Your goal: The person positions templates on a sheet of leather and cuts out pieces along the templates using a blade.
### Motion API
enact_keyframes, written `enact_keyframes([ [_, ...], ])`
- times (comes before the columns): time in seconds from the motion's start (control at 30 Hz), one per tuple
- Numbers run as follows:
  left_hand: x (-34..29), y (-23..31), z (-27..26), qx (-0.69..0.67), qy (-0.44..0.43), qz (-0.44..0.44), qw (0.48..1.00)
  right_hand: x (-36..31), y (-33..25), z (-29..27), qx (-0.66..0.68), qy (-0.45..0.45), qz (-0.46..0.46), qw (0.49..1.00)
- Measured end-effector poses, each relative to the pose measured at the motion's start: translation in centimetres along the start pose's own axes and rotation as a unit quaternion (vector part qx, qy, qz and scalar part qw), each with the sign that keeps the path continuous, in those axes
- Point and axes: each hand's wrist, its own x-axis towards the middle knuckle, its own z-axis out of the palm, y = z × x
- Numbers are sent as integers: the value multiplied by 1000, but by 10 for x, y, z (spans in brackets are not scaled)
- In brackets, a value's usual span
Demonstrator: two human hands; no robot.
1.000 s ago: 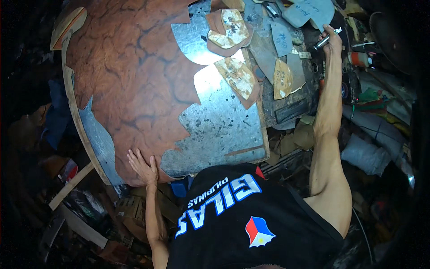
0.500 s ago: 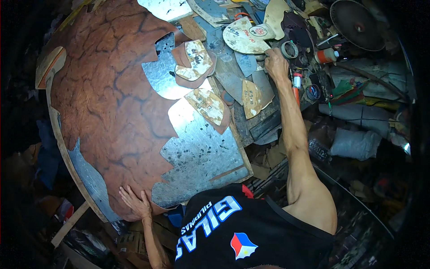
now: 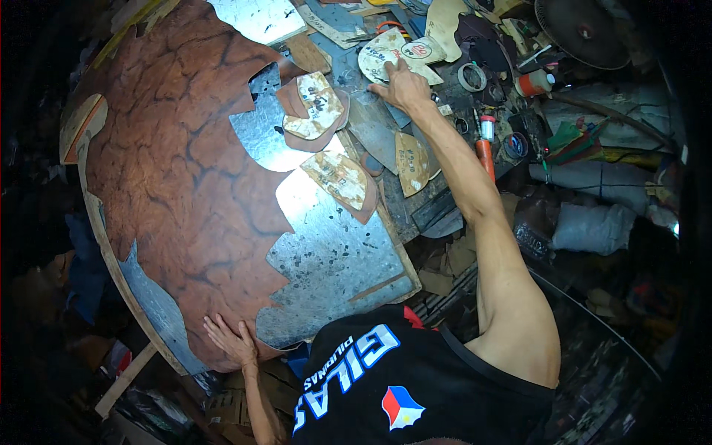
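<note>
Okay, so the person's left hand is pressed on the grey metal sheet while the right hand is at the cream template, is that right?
Not quite: the left hand is on the brown sheet, not the grey metal sheet, as the head view shows. The right hand is indeed at the cream template.

A brightly lit worktable (image 3: 110, 256) stands amid dim, apparently dense clutter (image 3: 152, 406).
</note>
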Motion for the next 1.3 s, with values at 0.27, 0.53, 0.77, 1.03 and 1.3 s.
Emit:
enact_keyframes([
  [0.27, 0, -1, -3, -26, -5, -13, 1000, 4, 6, -3, 5, -16, -21, 1000],
  [0.53, 0, -1, -2, -32, 7, -11, 999, 4, 8, -11, 51, -31, -11, 998],
  [0.77, 0, 2, -5, -43, 3, -15, 999, -3, 22, -19, 0, 4, 76, 997],
  [1.03, 0, -1, -2, -39, 2, -11, 999, -8, 64, -18, 21, -88, 89, 992],
  [1.3, 0, 1, -5, -36, -4, -13, 999, -14, 74, -25, 1, -22, 4, 1000],
])
